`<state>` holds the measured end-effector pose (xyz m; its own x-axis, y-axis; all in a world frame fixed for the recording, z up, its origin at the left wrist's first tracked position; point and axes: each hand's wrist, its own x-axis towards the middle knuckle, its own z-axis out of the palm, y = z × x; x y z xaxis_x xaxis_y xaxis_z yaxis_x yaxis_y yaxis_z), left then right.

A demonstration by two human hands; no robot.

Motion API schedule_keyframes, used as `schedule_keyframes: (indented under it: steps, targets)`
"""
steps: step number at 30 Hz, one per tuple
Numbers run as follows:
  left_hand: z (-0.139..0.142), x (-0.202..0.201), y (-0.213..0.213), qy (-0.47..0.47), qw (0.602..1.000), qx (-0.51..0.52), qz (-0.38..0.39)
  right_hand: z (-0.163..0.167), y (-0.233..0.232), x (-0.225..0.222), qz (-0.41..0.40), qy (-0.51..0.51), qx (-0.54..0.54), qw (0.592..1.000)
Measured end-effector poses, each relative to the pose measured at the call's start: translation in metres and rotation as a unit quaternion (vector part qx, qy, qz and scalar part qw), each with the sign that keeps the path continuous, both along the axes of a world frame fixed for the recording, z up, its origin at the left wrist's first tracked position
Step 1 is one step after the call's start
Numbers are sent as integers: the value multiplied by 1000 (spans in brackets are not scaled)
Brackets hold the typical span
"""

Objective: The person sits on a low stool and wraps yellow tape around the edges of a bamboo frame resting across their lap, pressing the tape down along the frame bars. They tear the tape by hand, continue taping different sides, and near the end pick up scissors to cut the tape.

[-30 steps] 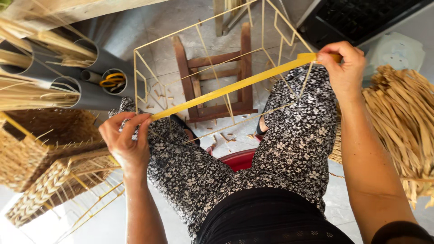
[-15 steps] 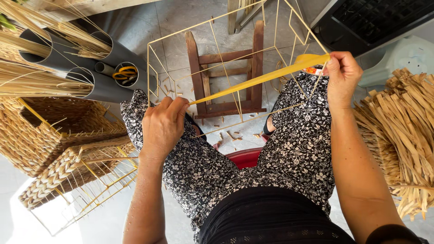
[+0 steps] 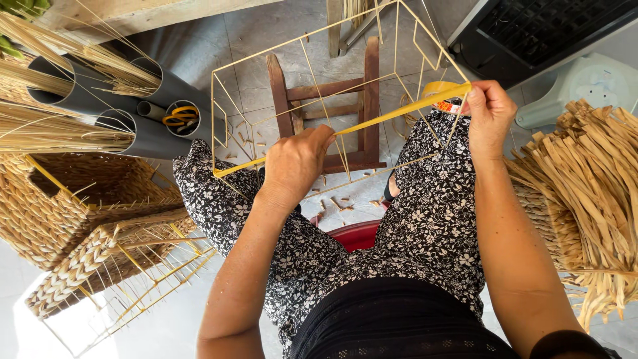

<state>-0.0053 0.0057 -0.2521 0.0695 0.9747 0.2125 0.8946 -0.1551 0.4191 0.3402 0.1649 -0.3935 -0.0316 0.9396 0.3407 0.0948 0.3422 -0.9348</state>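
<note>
A: Since the earlier frame, left hand (image 3: 294, 163) has slid along the yellow tape strip (image 3: 392, 114) towards the right hand (image 3: 490, 118), so the free span of tape is shorter; the yellow wire frame (image 3: 219, 100) sits much as before.

B: Grip states?

A: Left fingers curl shut over the strip where it meets a frame wire; right hand pinches a yellow tape roll (image 3: 441, 90), mostly hidden behind the fingers. The strip runs taut between both hands, above the floral-clad knees.

B: Surroundings?

A: Wooden stool (image 3: 325, 93) below the frame, partly hidden; grey pipes (image 3: 156, 136) holding straw and scissors (image 3: 178, 116) left; woven baskets (image 3: 60, 206) lower left; dried fibre bundle (image 3: 591, 193) right, cut off by the edge.
</note>
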Motion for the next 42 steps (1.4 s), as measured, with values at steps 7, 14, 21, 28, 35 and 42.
schedule_keyframes:
  steps: [7, 14, 21, 28, 35, 42]
  targets:
    - [1, 0, 3, -23, 992, 113, -43, 1, 0, -2, 6, 3, 7, 1000]
    - [7, 57, 43, -110, 993, -11, -34, -2, 2, -1, 4, 0, 1, 1000]
    - [3, 73, 59, -61, 996, -65, -20, -1, 2, -2, -1, -13, -6, 1000]
    - [-32, 161, 114, -49, 995, 69, -48, 9, 0, -8, -22, -53, -13, 998]
    - [-28, 166, 125, -12, 998, -16, -63, 15, -5, -5, -2, -62, 8, 998]
    - [36, 157, 85, -63, 995, 15, -73, 60, -25, 23, 85, -51, -13, 995]
